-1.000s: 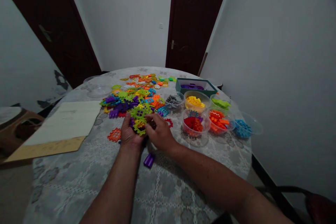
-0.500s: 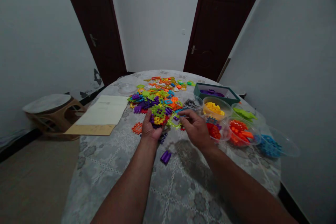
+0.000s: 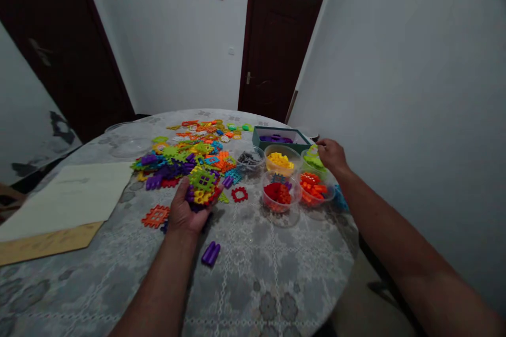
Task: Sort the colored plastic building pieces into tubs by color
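Note:
My left hand [image 3: 185, 217] is cupped around a handful of plastic building pieces [image 3: 203, 181], with lime green, yellow, purple and red showing. Out to the right, my right hand [image 3: 332, 157] pinches a lime green building piece [image 3: 313, 149] over a clear bowl of lime green pieces [image 3: 314, 162]; its fingertips are partly hidden. A mixed heap of pieces [image 3: 174, 160] lies just beyond my left hand. Nearby on the cloth are an orange square piece [image 3: 155, 216], a red square frame [image 3: 239, 195] and a purple double-tube piece [image 3: 211, 254].
Clear bowls hold grey pieces [image 3: 250, 159], yellow pieces [image 3: 280, 160], red pieces [image 3: 277, 193] and orange pieces [image 3: 312, 185]. Blue pieces [image 3: 340, 198] show behind my right forearm. A green box [image 3: 259, 138] with purple pieces stands behind them. Paper sheets [image 3: 71, 200] lie at left.
My right hand has moved right with the lime green piece, from beside the left hand to the lime green bowl. The view has turned right. My left hand keeps its handful.

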`<action>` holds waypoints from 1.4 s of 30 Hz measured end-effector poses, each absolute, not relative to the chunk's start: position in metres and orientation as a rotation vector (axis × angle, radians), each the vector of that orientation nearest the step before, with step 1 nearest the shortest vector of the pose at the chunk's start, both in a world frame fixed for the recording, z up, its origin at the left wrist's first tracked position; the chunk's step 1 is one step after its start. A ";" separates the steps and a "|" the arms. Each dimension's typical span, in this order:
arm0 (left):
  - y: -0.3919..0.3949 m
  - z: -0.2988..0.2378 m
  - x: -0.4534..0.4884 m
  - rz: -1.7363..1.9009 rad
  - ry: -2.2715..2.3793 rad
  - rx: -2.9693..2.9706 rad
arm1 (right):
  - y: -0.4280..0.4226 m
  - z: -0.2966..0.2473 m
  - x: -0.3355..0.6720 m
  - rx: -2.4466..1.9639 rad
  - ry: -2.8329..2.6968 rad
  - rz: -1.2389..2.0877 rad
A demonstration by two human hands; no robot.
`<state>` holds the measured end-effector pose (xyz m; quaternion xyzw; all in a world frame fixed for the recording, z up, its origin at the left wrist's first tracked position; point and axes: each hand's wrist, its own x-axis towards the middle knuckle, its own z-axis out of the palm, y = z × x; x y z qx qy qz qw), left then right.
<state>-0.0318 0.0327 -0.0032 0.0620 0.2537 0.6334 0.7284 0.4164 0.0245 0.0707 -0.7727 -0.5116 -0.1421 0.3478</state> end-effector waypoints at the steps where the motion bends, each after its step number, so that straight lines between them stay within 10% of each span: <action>1: 0.032 -0.003 -0.031 1.391 0.558 0.150 | 0.025 0.070 0.421 -2.018 -1.315 -0.366; 26: 0.022 -0.010 -0.013 1.267 0.370 0.184 | -0.003 0.041 0.129 -1.316 -2.036 0.142; 32: 0.021 -0.010 -0.018 1.258 0.403 0.180 | -0.020 0.058 0.157 -1.347 -1.780 0.419; 42: 0.019 -0.008 -0.018 1.256 0.434 0.105 | 0.004 0.064 0.386 -1.972 -1.602 -0.421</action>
